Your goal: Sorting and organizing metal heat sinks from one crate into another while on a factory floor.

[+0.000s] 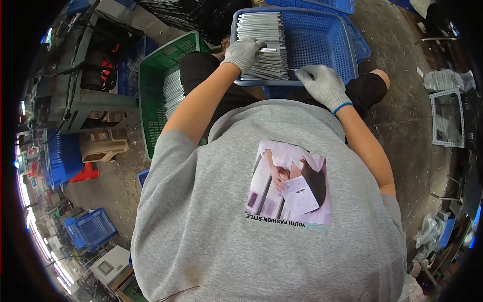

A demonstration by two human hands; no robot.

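Note:
White knit gloves cover both my hands. My left hand point(242, 54) is closed on a thin silvery metal rod point(268, 50), whose end sticks out to the right past the fingers. Below it, a stack of similar rods point(261, 27) fills the left part of a blue perforated basket point(347, 50). At the basket's near edge is my right hand point(322, 86), its thumb and forefinger pinched together. A small thin thing seems to be at their tips, too small to make out.
A green basket point(146, 108) with more rods point(173, 93) stands left of my legs. Other blue baskets point(358, 43) lie beyond and under the one before me. A metal-framed machine point(90, 108) stands at the left, and a white perforated frame point(448, 118) lies at the right.

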